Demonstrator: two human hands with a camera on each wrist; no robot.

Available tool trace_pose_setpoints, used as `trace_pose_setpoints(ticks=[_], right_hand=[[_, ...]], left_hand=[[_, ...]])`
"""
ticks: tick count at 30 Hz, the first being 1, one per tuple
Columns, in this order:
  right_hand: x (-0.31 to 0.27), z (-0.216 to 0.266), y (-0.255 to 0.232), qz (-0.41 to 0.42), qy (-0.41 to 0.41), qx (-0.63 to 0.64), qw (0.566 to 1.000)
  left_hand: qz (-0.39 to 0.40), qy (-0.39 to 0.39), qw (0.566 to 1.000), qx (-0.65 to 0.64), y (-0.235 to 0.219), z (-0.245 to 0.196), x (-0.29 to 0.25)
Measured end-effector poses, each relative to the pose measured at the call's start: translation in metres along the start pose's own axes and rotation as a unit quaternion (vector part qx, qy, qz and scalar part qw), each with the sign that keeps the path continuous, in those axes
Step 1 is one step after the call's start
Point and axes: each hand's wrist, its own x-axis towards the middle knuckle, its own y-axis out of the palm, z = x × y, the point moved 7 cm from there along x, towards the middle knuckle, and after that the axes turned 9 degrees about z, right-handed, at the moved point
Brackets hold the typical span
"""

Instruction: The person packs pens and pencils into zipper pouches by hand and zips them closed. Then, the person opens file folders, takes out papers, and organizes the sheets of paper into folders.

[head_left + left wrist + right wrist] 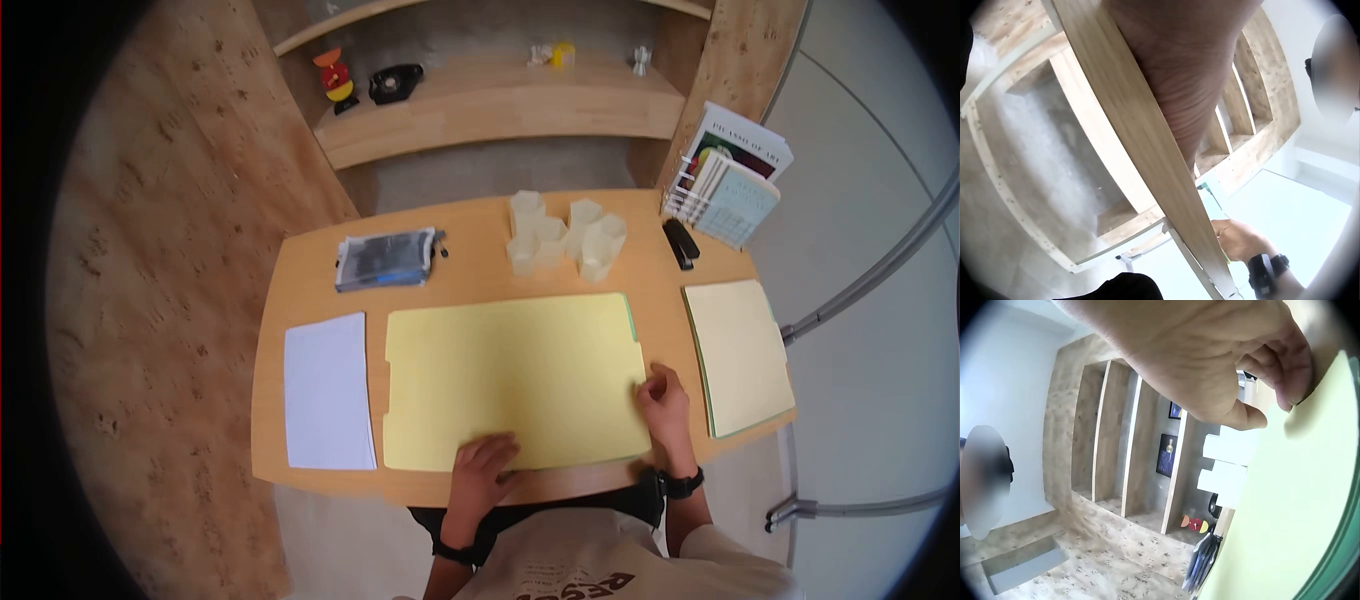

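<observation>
A pale yellow file folder [510,370] lies spread flat on the desk, green edges showing beneath it at the right. My left hand [483,470] rests with loose fingers over its near edge; in the left wrist view the desk edge [1141,119] hides the fingertips. At the folder's right edge my right hand [665,400] has its fingers curled. The right wrist view shows the fingertips of that hand [1210,369] gripping the edge of the yellow folder [1285,487], thumb over its surface. Green folders [1335,556] fan out below.
White paper [328,392] lies left, a stack of cream folders [740,355] right. Along the back are a dark pouch [385,260], pale hexagonal cups [600,245], a black stapler [681,245] and a wire rack of books [735,185]. Shelves [490,110] stand beyond.
</observation>
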Motion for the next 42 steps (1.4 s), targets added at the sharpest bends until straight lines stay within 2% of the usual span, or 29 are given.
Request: trace_pose_setpoints(ticks=[2, 4, 6, 10, 12, 13, 14, 15, 17, 18, 20, 21, 22, 24, 25, 27, 28, 30, 31, 33, 34, 36, 37, 38, 40, 41, 42], right_hand=[[0.006, -0.008, 0.000, 0.000, -0.036, -0.044, 0.998], [0.012, -0.013, 0.003, 0.037, -0.021, -0.057, 0.997], [0.012, -0.010, 0.004, 0.041, 0.008, 0.014, 0.999], [0.014, -0.012, 0.001, 0.036, -0.016, 0.021, 0.999], [0.012, -0.009, 0.000, 0.098, 0.008, 0.017, 0.995], [0.012, -0.005, -0.011, 0.097, 0.006, 0.018, 0.995], [0.012, 0.018, -0.032, 0.038, -0.078, -0.117, 0.989], [0.012, 0.037, -0.048, -0.021, -0.160, -0.248, 0.955], [0.025, 0.018, -0.084, -0.073, -0.076, -0.343, 0.934], [0.027, 0.013, -0.090, -0.074, -0.077, -0.343, 0.933], [0.024, -0.006, -0.110, -0.125, 0.072, -0.445, 0.884], [0.023, -0.015, -0.114, -0.101, 0.139, -0.431, 0.886], [0.022, -0.012, -0.116, -0.102, 0.137, -0.432, 0.885], [0.021, -0.019, -0.109, -0.020, 0.210, -0.357, 0.910], [0.021, -0.024, -0.105, -0.018, 0.208, -0.357, 0.911], [0.016, -0.019, -0.097, -0.056, 0.121, -0.428, 0.894], [0.014, -0.023, -0.096, -0.056, 0.123, -0.427, 0.894], [0.012, -0.008, -0.090, -0.030, 0.073, -0.450, 0.890], [0.011, -0.010, -0.094, -0.031, 0.075, -0.450, 0.889], [0.013, -0.008, -0.093, 0.009, 0.009, -0.441, 0.897], [0.012, -0.009, -0.099, 0.010, 0.012, -0.442, 0.897], [0.010, 0.010, -0.115, -0.007, -0.013, -0.501, 0.866], [0.008, 0.021, -0.125, -0.051, -0.031, -0.516, 0.855], [0.005, 0.032, -0.133, -0.052, -0.033, -0.515, 0.855], [-0.012, 0.066, -0.165, -0.162, -0.008, -0.498, 0.852], [-0.022, 0.084, -0.178, -0.163, -0.010, -0.496, 0.853], [-0.038, 0.106, -0.195, -0.185, -0.037, -0.421, 0.887]], left_hand=[[0.034, -0.004, 0.999, -0.010, 0.007, 0.004, -0.002], [0.012, 0.014, 1.000, -0.001, 0.006, 0.004, -0.002], [0.026, 0.025, 0.999, -0.005, 0.009, 0.006, -0.004], [-0.021, 0.065, 0.998, 0.011, 0.013, 0.005, -0.010], [-0.040, 0.038, 0.998, -0.013, 0.011, 0.006, -0.010], [-0.042, 0.040, 0.998, -0.012, 0.010, 0.006, -0.011], [-0.042, 0.041, 0.998, -0.014, 0.010, 0.006, -0.011], [-0.042, 0.041, 0.998, -0.016, 0.009, 0.006, -0.011], [-0.042, 0.040, 0.998, -0.013, 0.006, 0.004, -0.011], [-0.040, 0.039, 0.998, -0.012, 0.005, 0.003, -0.010], [-0.045, 0.047, 0.998, -0.014, 0.005, 0.001, -0.010], [-0.049, 0.053, 0.997, -0.014, 0.005, 0.000, -0.010], [-0.051, 0.053, 0.997, -0.015, 0.005, 0.001, -0.010], [-0.058, 0.057, 0.997, -0.019, 0.004, 0.001, -0.010], [-0.059, 0.055, 0.997, -0.018, 0.003, 0.001, -0.011], [-0.056, 0.056, 0.997, -0.015, 0.002, 0.000, -0.011], [-0.054, 0.057, 0.997, -0.015, 0.003, -0.001, -0.012], [-0.040, 0.048, 0.998, -0.026, 0.004, 0.000, -0.010], [-0.038, 0.049, 0.998, -0.027, 0.004, -0.001, -0.009], [-0.040, 0.041, 0.998, -0.041, 0.002, 0.000, -0.009], [-0.037, 0.040, 0.998, -0.042, 0.001, 0.001, -0.010], [-0.030, 0.040, 0.996, -0.080, 0.000, 0.005, -0.011], [-0.030, 0.040, 0.996, -0.080, 0.000, 0.007, -0.011], [-0.016, 0.029, 0.997, -0.069, 0.002, 0.010, -0.011], [-0.004, 0.017, 0.998, -0.054, 0.004, 0.013, -0.010], [-0.013, 0.014, 0.997, -0.072, 0.003, 0.013, -0.009], [-0.020, 0.011, 0.996, -0.091, 0.003, 0.012, -0.009]])
